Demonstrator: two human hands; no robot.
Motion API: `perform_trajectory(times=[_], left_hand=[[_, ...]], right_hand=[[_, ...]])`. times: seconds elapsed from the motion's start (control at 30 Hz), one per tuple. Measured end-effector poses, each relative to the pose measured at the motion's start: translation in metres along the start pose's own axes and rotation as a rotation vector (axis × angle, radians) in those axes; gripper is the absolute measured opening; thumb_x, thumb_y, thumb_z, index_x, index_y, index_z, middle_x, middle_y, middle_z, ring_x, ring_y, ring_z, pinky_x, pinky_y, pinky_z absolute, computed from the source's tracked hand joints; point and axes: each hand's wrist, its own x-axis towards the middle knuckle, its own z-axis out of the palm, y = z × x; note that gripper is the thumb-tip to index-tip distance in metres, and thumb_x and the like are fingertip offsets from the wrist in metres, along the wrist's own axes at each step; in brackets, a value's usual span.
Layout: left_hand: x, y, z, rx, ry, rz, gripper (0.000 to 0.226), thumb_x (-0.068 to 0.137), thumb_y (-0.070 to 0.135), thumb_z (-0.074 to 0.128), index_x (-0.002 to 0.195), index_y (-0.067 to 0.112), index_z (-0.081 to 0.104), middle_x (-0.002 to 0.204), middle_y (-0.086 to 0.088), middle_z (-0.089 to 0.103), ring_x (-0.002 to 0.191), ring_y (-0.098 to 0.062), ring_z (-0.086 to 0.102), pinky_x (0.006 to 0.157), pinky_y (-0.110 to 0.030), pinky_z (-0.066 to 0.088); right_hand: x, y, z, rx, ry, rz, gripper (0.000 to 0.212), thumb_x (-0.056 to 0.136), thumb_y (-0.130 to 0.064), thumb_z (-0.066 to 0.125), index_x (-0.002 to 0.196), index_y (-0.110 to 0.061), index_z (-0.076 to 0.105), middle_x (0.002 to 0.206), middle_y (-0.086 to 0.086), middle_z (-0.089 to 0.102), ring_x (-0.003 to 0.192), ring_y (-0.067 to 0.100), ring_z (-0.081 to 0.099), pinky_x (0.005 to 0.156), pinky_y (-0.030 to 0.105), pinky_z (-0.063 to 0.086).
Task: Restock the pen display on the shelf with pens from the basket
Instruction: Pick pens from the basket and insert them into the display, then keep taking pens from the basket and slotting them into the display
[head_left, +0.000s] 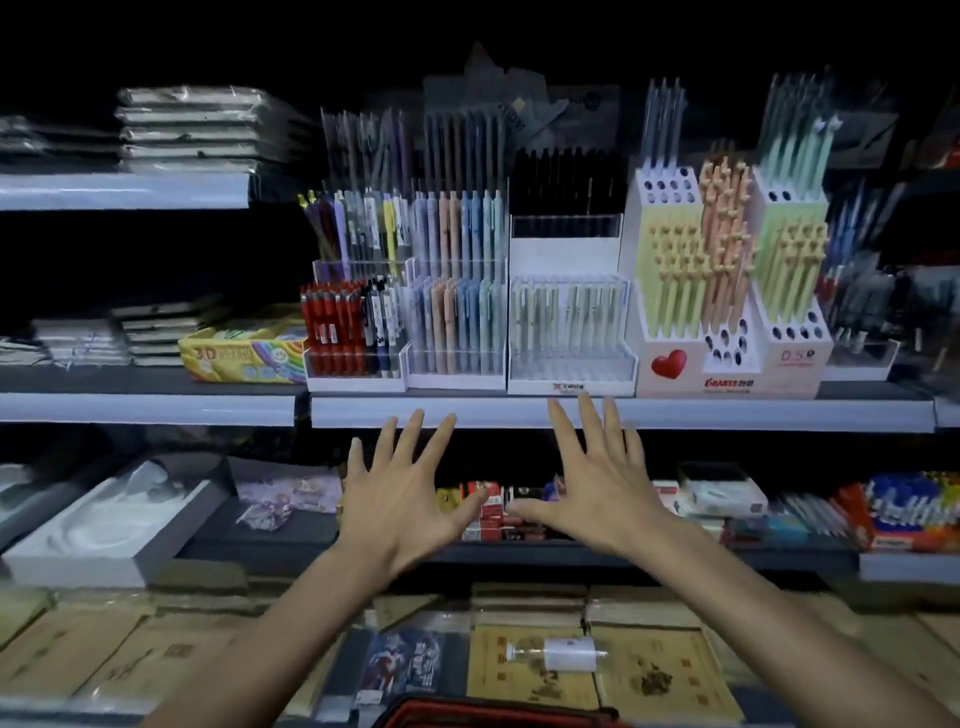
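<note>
Several pen displays stand in a row on the middle shelf (519, 410). A clear tiered display (571, 332) holds pale green pens in front and black pens behind. To its left stand pastel pens (457, 312) and red pens (332, 322). At the right is a white display with a red heart (727, 291), several of its holes vacant. My left hand (400, 493) and my right hand (592, 478) are spread flat, palms down, just below the shelf edge, holding nothing. Only the red rim of the basket (493, 709) shows at the bottom edge.
A colourful 3D box (244, 353) and stacked notebooks lie left of the displays. The lower shelf holds small boxes, card packs and a white tray (104, 519). Brown packets and a small clear bottle (561, 653) lie on the lowest level.
</note>
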Motion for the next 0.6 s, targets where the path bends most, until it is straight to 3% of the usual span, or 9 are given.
perform_trajectory(times=[0.2, 0.37, 0.6], left_hand=[[-0.055, -0.006, 0.062, -0.043, -0.083, 0.016, 0.098, 0.082, 0.094, 0.018, 0.165, 0.043, 0.008, 0.174, -0.001, 0.015, 0.161, -0.027, 0.009, 0.127, -0.060, 0.010], [-0.112, -0.021, 0.124, -0.050, -0.329, 0.004, 0.097, 0.083, 0.094, 0.013, 0.164, 0.043, -0.004, 0.175, 0.002, 0.005, 0.161, -0.025, 0.000, 0.128, -0.058, 0.003], [-0.179, -0.030, 0.206, -0.068, -0.553, -0.136, 0.098, 0.083, 0.090, 0.025, 0.165, 0.038, 0.009, 0.170, -0.003, 0.026, 0.156, -0.031, 0.023, 0.124, -0.054, 0.024]], right_hand=[[-0.046, 0.000, 0.078, 0.032, -0.167, -0.015, 0.125, 0.078, -0.088, 0.052, 0.157, -0.032, -0.027, 0.165, 0.005, -0.035, 0.150, 0.034, -0.035, 0.126, 0.055, -0.010], [-0.086, 0.013, 0.156, 0.005, -0.354, -0.075, 0.120, 0.083, -0.083, 0.052, 0.158, -0.031, -0.026, 0.166, 0.006, -0.032, 0.152, 0.033, -0.032, 0.126, 0.055, -0.007], [-0.131, 0.028, 0.261, 0.068, -0.615, -0.071, 0.116, 0.088, -0.070, 0.061, 0.161, -0.030, -0.020, 0.170, 0.004, -0.021, 0.156, 0.033, -0.022, 0.127, 0.055, -0.004]])
